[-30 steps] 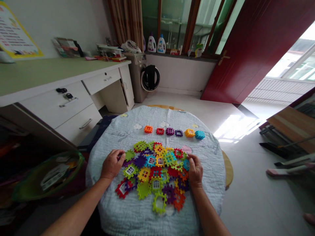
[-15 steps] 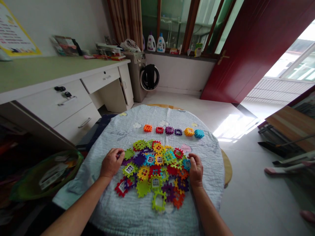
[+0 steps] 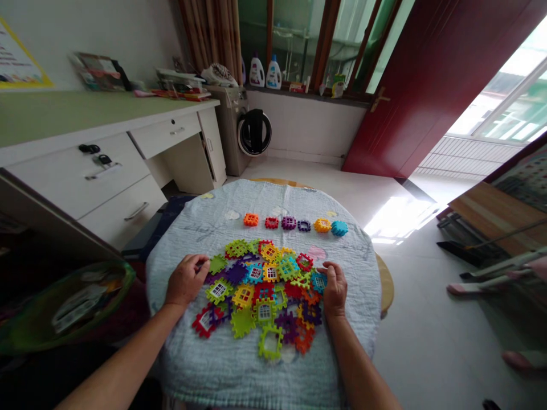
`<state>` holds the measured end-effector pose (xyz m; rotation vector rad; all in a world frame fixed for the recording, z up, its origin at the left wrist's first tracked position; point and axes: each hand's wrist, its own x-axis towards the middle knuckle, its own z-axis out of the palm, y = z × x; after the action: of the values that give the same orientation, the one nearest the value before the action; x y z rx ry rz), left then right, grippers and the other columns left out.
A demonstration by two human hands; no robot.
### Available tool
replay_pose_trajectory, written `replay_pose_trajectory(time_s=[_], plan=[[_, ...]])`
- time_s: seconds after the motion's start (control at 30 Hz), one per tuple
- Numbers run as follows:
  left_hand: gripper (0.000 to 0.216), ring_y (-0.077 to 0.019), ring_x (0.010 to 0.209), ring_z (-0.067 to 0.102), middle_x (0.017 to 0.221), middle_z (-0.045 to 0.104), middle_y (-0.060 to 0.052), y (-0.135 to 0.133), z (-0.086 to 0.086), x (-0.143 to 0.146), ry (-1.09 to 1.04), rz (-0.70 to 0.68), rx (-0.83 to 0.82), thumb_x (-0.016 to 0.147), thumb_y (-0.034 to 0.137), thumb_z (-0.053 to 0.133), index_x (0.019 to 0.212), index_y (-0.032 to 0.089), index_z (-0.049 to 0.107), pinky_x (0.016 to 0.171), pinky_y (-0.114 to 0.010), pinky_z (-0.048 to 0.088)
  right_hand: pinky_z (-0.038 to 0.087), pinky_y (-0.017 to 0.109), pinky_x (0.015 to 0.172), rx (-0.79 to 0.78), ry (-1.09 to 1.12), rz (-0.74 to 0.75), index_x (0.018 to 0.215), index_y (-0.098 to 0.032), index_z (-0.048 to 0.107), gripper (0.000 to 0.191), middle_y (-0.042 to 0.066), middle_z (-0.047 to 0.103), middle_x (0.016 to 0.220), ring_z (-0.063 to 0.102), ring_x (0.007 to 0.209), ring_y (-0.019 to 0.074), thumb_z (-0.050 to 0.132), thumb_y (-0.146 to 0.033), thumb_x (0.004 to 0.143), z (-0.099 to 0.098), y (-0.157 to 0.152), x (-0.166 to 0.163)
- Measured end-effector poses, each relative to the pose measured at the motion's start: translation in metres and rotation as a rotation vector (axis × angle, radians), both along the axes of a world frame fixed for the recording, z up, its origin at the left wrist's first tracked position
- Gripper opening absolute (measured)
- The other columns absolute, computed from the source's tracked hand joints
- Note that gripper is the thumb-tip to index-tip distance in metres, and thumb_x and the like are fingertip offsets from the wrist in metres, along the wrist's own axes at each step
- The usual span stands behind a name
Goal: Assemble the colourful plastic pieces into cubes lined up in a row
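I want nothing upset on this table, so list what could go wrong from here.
The notched plastic tiles overlap one another, so lifting one might drag its neighbours. The cloth looks wrinkled; if tugged, it could shift the yellow block and the blue block, set close together. The right hand is close beside a blue window tile and might nudge it.

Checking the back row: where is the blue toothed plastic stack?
In the head view, the blue stack ends the back row on the right, beside the yellow toothed plastic stack, beyond the right hand.
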<state>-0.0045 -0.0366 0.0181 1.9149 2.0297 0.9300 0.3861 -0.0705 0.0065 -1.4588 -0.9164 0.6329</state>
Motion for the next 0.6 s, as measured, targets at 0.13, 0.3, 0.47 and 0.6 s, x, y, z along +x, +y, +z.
replay_pose_trajectory(time_s=[0.13, 0.3, 0.47, 0.6], plan=[[0.033, -0.0186, 0.074, 0.061, 0.091, 0.062, -0.005, 0.0010, -0.0007, -0.0009, 0.010, -0.005, -0.004, 0.083, 0.046, 0.044, 0.088, 0.019, 0.063, 0.076, -0.032, 0.049, 0.048, 0.034, 0.078, -0.013, -0.029, 0.008, 0.095, -0.019, 0.062, 0.038, 0.006, 0.071, 0.084, 0.068, 0.085, 0.0224, 0.045, -0.052, 0.087, 0.0008, 0.0003, -0.0009], [0.031, -0.0208, 0.081, 0.062, 0.092, 0.063, -0.006, 0.0012, -0.0015, -0.0016, 0.050, -0.009, 0.005, 0.084, 0.042, 0.042, 0.088, 0.019, 0.063, 0.079, -0.032, 0.048, 0.047, 0.033, 0.079, -0.056, -0.106, 0.018, 0.096, -0.019, 0.061, 0.039, 0.005, 0.072, 0.080, 0.068, 0.081, 0.0212, 0.043, -0.053, 0.089, 0.0003, 0.0005, -0.0015], [0.029, -0.0219, 0.086, 0.061, 0.091, 0.063, -0.007, 0.0013, -0.0041, -0.0031, 0.089, -0.025, 0.019, 0.084, 0.038, 0.041, 0.089, 0.019, 0.063, 0.084, -0.033, 0.047, 0.047, 0.032, 0.078, -0.077, -0.148, 0.016, 0.096, -0.020, 0.062, 0.039, 0.005, 0.073, 0.082, 0.067, 0.081, 0.0209, 0.043, -0.053, 0.088, -0.0019, 0.0013, -0.0008], [0.032, -0.0235, 0.092, 0.060, 0.094, 0.064, -0.008, 0.0024, -0.0053, -0.0042, 0.109, -0.035, 0.032, 0.086, 0.035, 0.036, 0.090, 0.019, 0.063, 0.088, -0.035, 0.046, 0.046, 0.032, 0.080, -0.082, -0.198, -0.002, 0.091, -0.020, 0.063, 0.038, 0.006, 0.072, 0.085, 0.066, 0.084, 0.0207, 0.043, -0.052, 0.088, -0.0009, 0.0016, -0.0011]])
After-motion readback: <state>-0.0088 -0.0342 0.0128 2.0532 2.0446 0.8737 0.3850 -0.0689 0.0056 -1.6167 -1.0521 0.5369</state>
